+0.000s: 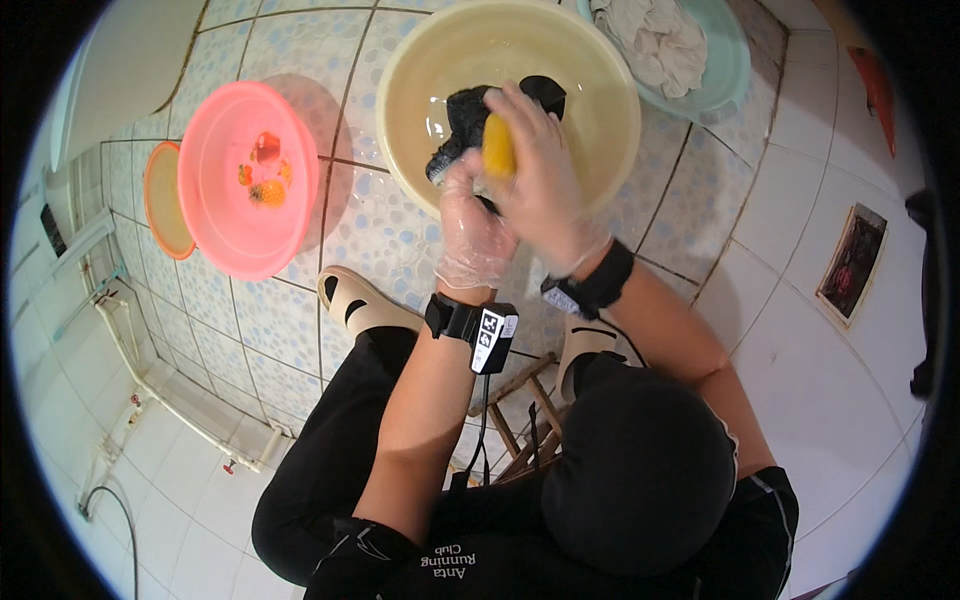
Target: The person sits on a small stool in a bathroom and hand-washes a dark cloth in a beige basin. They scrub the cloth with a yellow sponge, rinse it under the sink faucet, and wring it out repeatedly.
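Observation:
A wet black fabric item (466, 120) lies partly over the cream plastic basin (600, 161), its exact kind hidden by my hands. My left hand (474, 225), in a clear disposable glove, grips its near end above the basin's near rim. Also gloved, my right hand (546, 184) is closed around a smooth yellow block (498, 146), which rests over the black item beside my left fingers. Motion blurs that hand, and whether the block is soap or a brush cannot be told. Another black piece (543, 94) shows in the water beyond my fingers.
A pink basin (300, 217) with printed fruit stands at left, overlapping an orange-rimmed basin (169, 202). Pale crumpled cloth (660, 45) lies in a light-blue basin (724, 82) at upper right. A wooden stool (525, 390) is under me. White pipes (180, 416) run along the tiled wall.

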{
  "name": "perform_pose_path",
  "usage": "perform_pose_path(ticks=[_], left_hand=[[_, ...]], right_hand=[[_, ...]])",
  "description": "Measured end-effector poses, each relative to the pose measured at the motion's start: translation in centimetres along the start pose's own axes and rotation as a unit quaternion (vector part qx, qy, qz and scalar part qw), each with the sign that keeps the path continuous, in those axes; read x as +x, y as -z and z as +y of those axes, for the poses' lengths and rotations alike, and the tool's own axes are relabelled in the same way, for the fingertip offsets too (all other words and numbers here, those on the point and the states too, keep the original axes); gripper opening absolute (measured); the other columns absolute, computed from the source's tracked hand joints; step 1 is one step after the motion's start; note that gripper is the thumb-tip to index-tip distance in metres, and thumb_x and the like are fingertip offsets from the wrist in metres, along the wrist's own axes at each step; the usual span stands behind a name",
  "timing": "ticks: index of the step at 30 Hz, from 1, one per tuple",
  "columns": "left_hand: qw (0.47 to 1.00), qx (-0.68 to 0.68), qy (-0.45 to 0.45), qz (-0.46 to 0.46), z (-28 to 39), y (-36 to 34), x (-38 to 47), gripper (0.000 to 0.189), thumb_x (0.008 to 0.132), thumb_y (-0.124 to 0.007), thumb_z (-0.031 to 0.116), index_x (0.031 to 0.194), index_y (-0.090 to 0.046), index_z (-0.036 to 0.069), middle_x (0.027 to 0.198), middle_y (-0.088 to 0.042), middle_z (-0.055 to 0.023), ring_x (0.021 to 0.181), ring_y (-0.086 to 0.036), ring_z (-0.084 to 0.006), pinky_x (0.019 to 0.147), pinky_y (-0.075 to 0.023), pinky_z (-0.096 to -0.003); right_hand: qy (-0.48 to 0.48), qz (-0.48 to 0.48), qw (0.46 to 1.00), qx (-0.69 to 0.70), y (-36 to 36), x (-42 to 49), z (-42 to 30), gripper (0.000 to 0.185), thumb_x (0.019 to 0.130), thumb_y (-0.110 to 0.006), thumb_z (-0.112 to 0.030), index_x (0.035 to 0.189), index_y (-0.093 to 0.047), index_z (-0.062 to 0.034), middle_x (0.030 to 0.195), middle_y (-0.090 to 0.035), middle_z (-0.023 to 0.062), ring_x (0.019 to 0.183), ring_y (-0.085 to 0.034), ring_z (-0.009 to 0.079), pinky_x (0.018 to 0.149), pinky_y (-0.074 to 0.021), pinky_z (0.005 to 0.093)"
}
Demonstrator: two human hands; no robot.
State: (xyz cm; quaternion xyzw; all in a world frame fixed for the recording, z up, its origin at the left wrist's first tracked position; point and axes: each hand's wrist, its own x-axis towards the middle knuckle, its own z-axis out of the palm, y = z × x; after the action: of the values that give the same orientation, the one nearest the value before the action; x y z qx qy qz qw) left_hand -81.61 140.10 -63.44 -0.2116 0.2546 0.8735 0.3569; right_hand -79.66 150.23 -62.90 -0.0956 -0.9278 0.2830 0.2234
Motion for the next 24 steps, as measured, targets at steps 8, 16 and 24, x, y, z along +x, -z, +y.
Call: perform_pose_path(ticks=[8, 16, 24], left_hand=[[0.988, -0.015, 0.043, 0.145, 0.2, 0.2, 0.1, 0.029, 0.098, -0.052, 0.025, 0.12, -0.056, 0.006, 0.116, -0.062, -0.0071, 0.107, -0.061, -0.0221, 0.097, -0.0504, -0.0374], [0.99, 0.026, 0.0, 0.138, 0.4, -0.1, 0.4, 0.034, 0.097, -0.048, 0.03, 0.119, -0.058, 0.006, 0.114, -0.064, -0.0086, 0.108, -0.062, -0.0249, 0.098, -0.0504, -0.0414], [0.987, 0.029, 0.157, -0.017, 1.5, 1.0, 0.0, 0.022, 0.091, -0.056, 0.032, 0.09, -0.057, 0.011, 0.08, -0.057, -0.0009, 0.076, -0.058, -0.0158, 0.067, -0.0503, -0.0314]], right_hand=[[-0.173, -0.099, 0.944, 0.261, -0.3, -1.4, -0.3, 0.075, 0.097, -0.054, -0.052, 0.141, -0.037, 0.006, 0.125, -0.057, 0.0303, 0.117, -0.057, 0.0429, 0.096, -0.0466, 0.0424], [-0.198, -0.161, 0.9, 0.354, -1.3, -1.3, 1.5, 0.069, 0.098, -0.053, -0.054, 0.139, -0.045, 0.0005, 0.112, -0.066, 0.0228, 0.103, -0.065, 0.0343, 0.088, -0.0504, 0.0378], [-0.34, -0.295, 0.735, 0.506, 1.9, 0.7, 1.9, 0.054, 0.099, -0.049, -0.058, 0.104, -0.066, -0.0068, 0.079, -0.063, -0.0021, 0.069, -0.057, 0.0055, 0.062, -0.046, 0.0215]])
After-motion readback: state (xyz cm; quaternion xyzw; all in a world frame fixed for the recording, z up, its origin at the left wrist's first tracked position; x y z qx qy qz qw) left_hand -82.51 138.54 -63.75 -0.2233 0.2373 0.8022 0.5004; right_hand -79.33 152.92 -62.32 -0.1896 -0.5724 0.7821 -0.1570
